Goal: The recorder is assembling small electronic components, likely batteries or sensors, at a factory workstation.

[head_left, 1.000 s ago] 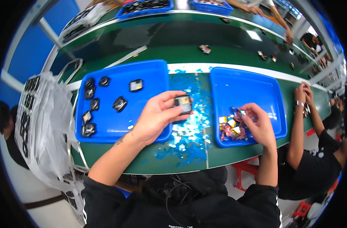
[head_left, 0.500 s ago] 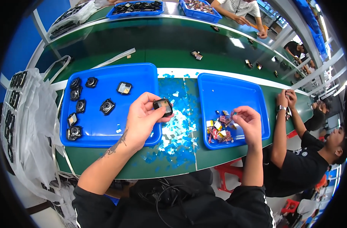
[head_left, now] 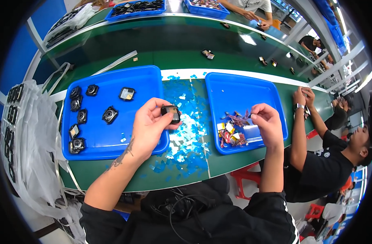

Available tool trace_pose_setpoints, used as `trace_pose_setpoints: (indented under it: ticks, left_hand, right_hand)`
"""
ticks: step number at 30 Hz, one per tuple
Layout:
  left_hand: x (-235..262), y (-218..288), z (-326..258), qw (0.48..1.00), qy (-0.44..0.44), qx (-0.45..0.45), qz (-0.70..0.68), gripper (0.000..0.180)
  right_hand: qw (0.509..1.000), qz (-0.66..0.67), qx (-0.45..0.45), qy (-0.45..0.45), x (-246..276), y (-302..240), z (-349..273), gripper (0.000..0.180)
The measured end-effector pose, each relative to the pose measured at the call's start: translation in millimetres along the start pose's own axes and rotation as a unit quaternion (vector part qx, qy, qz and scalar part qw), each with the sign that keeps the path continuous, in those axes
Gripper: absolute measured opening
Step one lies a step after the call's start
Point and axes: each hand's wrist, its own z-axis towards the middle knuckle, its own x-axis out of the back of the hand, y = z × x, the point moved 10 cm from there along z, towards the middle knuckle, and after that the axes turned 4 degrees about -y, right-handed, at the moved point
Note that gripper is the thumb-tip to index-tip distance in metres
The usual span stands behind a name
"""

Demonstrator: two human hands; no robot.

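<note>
My left hand (head_left: 149, 126) is closed round the edge of a black smartwatch case (head_left: 173, 114), thumb on its inner face, over the gap between two blue trays. My right hand (head_left: 267, 124) is pinched above the right blue tray (head_left: 281, 118). A small dark piece shows at its fingertips, too small to name. Beneath and beside it lies a heap of small parts (head_left: 233, 134), red, yellow and white, some thin and reddish-purple. In the left blue tray (head_left: 147, 81) lie several more watch cases (head_left: 110, 115), some back up, others showing their open inside.
Blue film scraps (head_left: 188, 130) cover the green bench between the trays. White plastic trays of dark parts (head_left: 21, 122) are stacked at the left. Beyond, a green conveyor (head_left: 165, 59) carries scattered parts. A co-worker (head_left: 324, 162) sits close on the right; another works across the line.
The view has shifted slightly. My right hand stays pinched over the heap, where reddish-purple pieces now show higher beside its fingertips. My left hand still holds the watch case.
</note>
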Motion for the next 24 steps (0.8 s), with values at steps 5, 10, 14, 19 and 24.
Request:
trace_pose_setpoints:
  ticks: [5,10,14,19,24]
  left_hand:
    - [-0.9,3.5,-2.6,1.000,0.011,0.001,-0.009,0.017]
    - [-2.7,6.4,-2.2,1.000,0.008,0.000,0.012,0.018]
    - [-6.3,5.5,-2.4,1.000,-0.004,0.004,0.015,0.023]
    - [-27.1,18.2,-6.0,0.991,-0.072,-0.075,0.088,0.033]
    - [-82.1,39.0,-3.6,0.926,-0.154,-0.131,0.319,0.025]
  right_hand:
    - [0.995,-0.081,0.027,0.048,6.5,-0.5,5.6,0.011]
    - [0.999,-0.024,0.027,0.009,5.6,-3.5,11.0,0.012]
    - [0.970,0.231,-0.015,-0.076,-17.4,-4.7,-8.5,0.012]
    - [0.988,0.128,0.007,-0.082,-40.1,-14.5,-17.9,0.016]
    - [0.985,0.127,0.015,-0.112,-54.3,-15.0,-19.2,0.014]
